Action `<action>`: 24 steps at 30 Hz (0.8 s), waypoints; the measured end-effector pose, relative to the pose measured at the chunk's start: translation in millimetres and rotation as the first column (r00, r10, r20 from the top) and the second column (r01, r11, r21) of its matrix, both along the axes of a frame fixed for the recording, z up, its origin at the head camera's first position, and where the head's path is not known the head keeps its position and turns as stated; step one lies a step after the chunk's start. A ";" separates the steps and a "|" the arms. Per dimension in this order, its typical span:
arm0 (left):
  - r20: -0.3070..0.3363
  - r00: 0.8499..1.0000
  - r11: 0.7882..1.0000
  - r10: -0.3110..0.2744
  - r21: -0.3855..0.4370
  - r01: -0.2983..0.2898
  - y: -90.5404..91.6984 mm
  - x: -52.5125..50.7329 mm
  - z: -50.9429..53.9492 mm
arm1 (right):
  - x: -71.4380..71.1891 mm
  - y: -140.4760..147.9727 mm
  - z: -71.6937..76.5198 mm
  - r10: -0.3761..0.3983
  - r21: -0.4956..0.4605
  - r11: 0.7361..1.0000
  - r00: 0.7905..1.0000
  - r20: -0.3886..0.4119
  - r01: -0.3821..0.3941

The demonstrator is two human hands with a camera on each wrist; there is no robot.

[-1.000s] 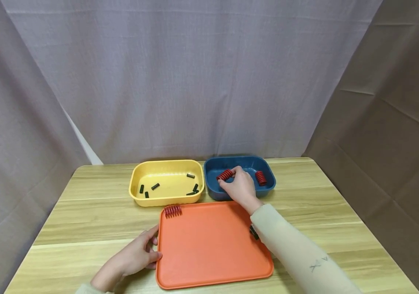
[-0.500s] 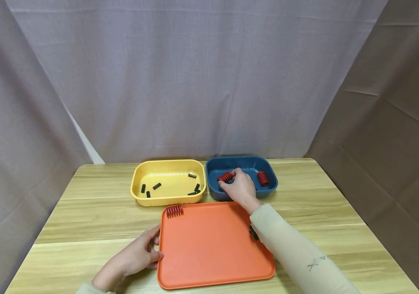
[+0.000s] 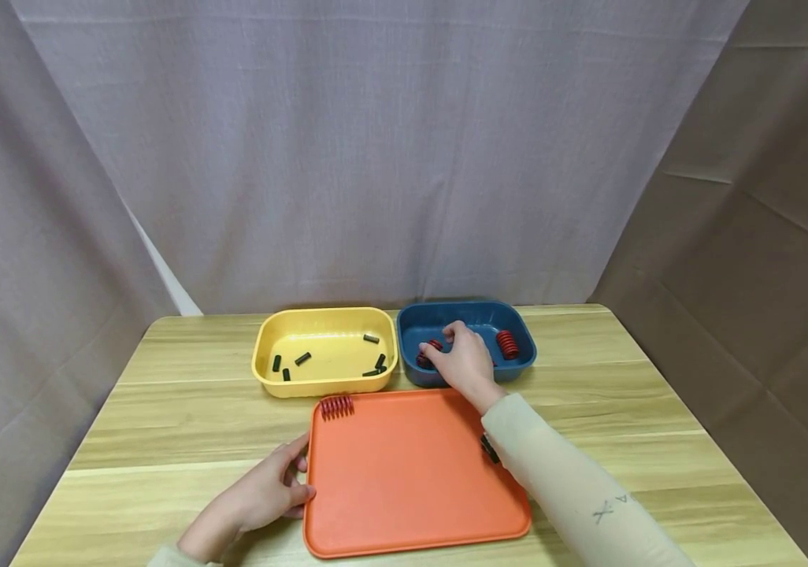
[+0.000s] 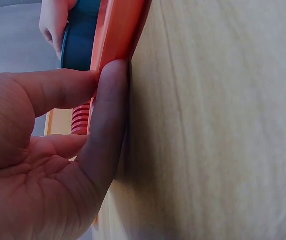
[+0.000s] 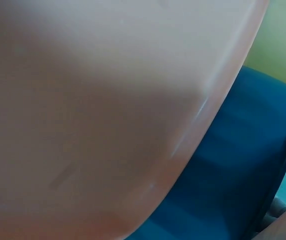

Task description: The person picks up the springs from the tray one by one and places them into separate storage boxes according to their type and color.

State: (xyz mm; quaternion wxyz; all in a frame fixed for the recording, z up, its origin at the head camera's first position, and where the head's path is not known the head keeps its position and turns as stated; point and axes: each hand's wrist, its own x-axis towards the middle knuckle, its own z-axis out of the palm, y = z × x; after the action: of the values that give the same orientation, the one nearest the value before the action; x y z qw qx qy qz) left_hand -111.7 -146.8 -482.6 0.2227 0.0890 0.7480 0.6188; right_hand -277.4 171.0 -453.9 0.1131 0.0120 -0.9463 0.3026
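My left hand (image 3: 265, 488) grips the left edge of an orange tray (image 3: 411, 472); in the left wrist view, the tray rim (image 4: 114, 37) sits between thumb and fingers. My right hand (image 3: 464, 358) reaches into a blue bin (image 3: 404, 370), thumb and forefinger spread apart. Just under them a red coil spring (image 3: 429, 353) lies in the bin, partly hidden by the thumb. Another red spring (image 3: 507, 344) lies at the bin's right side. One more dark red spring (image 3: 336, 406) rests in the tray's far left corner.
A yellow bin (image 3: 326, 388) stands left of the blue one, with several small dark springs (image 3: 302, 358) inside. A black object (image 3: 490, 449) shows beside the right sleeve. Grey curtains (image 3: 347, 157) rise behind the wooden table (image 3: 163, 409).
My right thumb and forefinger have parted and let go of the red spring, which has dropped lower into the blue bin. The left hand has kept its hold on the tray.
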 end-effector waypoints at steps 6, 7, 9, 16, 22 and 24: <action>0.000 1.000 1.000 -0.002 0.002 0.002 -0.5 -0.2 -1.8 | 4.5 -1.2 3.3 0.037 -0.029 0.999 0.999 -0.037 -0.038; 0.000 1.000 1.000 -0.002 0.002 0.002 -0.6 -0.1 -1.9 | 5.8 -1.4 4.0 0.047 -0.032 0.998 0.998 -0.040 -0.048; 0.000 1.000 1.000 -0.003 0.003 0.003 -0.7 0.2 -1.5 | 9.4 -2.2 5.6 0.069 -0.038 0.997 0.996 -0.048 -0.070; 0.001 1.000 1.000 0.002 0.002 -0.003 -1.7 0.3 0.7 | 27.0 -10.9 14.0 0.132 -0.065 0.988 0.988 -0.074 -0.137; -0.008 1.000 1.000 0.012 -0.003 -0.012 -2.7 1.5 0.1 | 41.8 -21.9 19.2 0.208 -0.090 0.972 0.974 -0.091 -0.216; -0.006 1.000 1.000 0.013 0.000 -0.013 -3.4 1.8 -0.3 | 46.3 -26.4 20.7 0.233 -0.100 0.965 0.969 -0.083 -0.241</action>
State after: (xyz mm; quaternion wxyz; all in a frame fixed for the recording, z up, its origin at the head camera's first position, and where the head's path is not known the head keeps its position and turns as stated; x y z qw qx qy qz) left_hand -109.8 -150.2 -482.8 0.2163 0.0858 0.7493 0.6199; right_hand -231.1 144.6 -433.2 0.1099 0.1294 -0.9155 0.3647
